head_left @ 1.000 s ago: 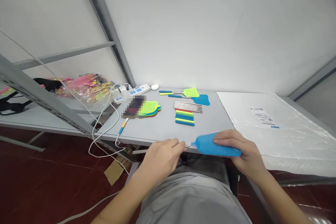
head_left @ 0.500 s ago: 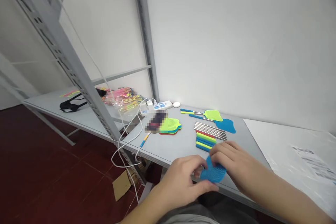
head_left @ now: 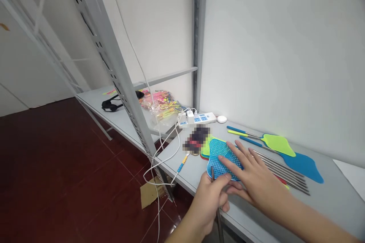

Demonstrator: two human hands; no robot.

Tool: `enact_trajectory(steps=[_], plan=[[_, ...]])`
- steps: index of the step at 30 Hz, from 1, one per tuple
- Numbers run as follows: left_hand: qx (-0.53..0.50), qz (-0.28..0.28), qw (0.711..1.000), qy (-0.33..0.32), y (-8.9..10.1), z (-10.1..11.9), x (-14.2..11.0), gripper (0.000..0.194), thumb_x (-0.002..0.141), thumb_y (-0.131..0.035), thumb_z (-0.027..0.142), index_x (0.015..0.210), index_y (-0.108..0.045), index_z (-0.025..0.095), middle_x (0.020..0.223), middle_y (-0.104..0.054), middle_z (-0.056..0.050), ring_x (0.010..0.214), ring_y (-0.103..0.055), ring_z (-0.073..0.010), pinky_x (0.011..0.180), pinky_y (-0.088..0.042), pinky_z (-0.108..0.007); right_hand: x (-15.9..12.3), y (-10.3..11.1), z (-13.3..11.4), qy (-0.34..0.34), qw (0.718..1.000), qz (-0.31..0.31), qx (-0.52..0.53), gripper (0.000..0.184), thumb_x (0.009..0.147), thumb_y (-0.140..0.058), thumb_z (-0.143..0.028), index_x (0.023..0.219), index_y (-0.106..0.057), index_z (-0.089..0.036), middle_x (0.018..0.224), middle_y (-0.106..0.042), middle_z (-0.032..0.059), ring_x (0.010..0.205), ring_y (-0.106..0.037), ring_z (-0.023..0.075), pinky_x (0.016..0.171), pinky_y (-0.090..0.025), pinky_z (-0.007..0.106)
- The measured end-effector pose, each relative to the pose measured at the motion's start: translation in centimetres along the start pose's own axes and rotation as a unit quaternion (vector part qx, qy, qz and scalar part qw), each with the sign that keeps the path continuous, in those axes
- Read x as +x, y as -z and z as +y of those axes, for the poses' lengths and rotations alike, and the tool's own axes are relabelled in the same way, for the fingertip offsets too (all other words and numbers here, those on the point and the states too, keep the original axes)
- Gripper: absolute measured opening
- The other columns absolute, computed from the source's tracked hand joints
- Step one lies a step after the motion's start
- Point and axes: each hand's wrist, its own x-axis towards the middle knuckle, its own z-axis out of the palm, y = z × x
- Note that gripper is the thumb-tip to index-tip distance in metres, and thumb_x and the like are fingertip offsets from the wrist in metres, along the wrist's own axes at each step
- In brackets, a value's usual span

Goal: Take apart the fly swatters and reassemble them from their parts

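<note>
My left hand is closed around a thin metal rod that joins a blue mesh swatter head. My right hand lies flat with fingers stretched out, pressing on that blue head near the front edge of the grey table. The blue head overlaps a stack of coloured swatter heads. Under my right hand run several bare metal rods.
Finished swatters, one green and one blue, lie by the wall. A white power strip with trailing cables sits at the table's far corner. A bag of coloured parts rests on the left bench behind a grey rack post.
The view swung left. The blue swatter head moved from the table's near edge up to the coloured stack, my right hand flattened on it, and my left hand took hold of the rod.
</note>
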Motion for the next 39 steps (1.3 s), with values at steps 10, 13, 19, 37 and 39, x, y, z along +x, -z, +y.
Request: enact_trajectory(steps=[10, 13, 19, 37, 39], plan=[[-0.097, 0.038, 0.991, 0.078, 4.8, 1.7, 3.5, 0.035, 0.082, -0.064, 0.053, 0.091, -0.053, 0.021, 0.065, -0.044, 0.010, 0.036, -0.011, 0.0003, 0.037, -0.012, -0.018, 3.7, -3.5, 6.4, 0.082, 0.994, -0.041, -0.059, 0.060, 0.077, -0.051, 0.000, 0.136, -0.053, -0.016, 0.134, -0.058, 0.0147, 0.123, -0.052, 0.0358, 0.089, -0.050, 0.047], [-0.120, 0.066, 0.990, 0.044, 5.9, 1.5, 3.9, 0.032, 0.084, -0.062, 0.050, 0.085, -0.050, 0.021, 0.056, -0.033, 0.011, 0.037, -0.009, -0.0016, 0.036, -0.014, -0.017, 4.7, -4.7, 6.0, 0.053, 0.993, -0.066, -0.082, 0.053, 0.083, -0.051, -0.005, 0.135, -0.053, -0.016, 0.139, -0.054, 0.0155, 0.123, -0.052, 0.0386, 0.088, -0.049, 0.050], [-0.138, 0.051, 0.989, 0.028, 6.3, 1.1, 4.5, 0.024, 0.087, -0.059, 0.043, 0.090, -0.049, 0.021, 0.058, -0.039, 0.011, 0.035, -0.010, -0.0008, 0.040, -0.029, -0.018, 5.9, -6.0, 5.4, 0.028, 0.993, -0.105, -0.054, 0.049, 0.087, -0.046, -0.007, 0.134, -0.054, -0.016, 0.140, -0.054, 0.0134, 0.125, -0.051, 0.0355, 0.098, -0.044, 0.053], [-0.170, 0.016, 0.985, 0.004, 6.5, 0.9, 4.2, 0.019, 0.095, -0.051, 0.038, 0.094, -0.053, 0.019, 0.062, -0.046, 0.010, 0.035, -0.016, 0.0014, 0.053, -0.037, -0.022, 4.8, -6.7, 5.7, 0.044, 0.992, -0.100, -0.060, 0.070, 0.074, -0.053, 0.000, 0.141, -0.047, -0.019, 0.153, -0.036, 0.0164, 0.136, -0.040, 0.0392, 0.098, -0.045, 0.060], [-0.201, 0.022, 0.979, 0.001, 6.4, 0.8, 4.1, 0.022, 0.097, -0.048, 0.039, 0.091, -0.054, 0.018, 0.060, -0.043, 0.010, 0.035, -0.015, 0.0011, 0.051, -0.035, -0.021, 4.6, -5.3, 5.8, 0.040, 0.994, -0.092, -0.049, 0.068, 0.073, -0.054, 0.001, 0.138, -0.049, -0.018, 0.154, -0.034, 0.0184, 0.137, -0.038, 0.0405, 0.098, -0.044, 0.061]])
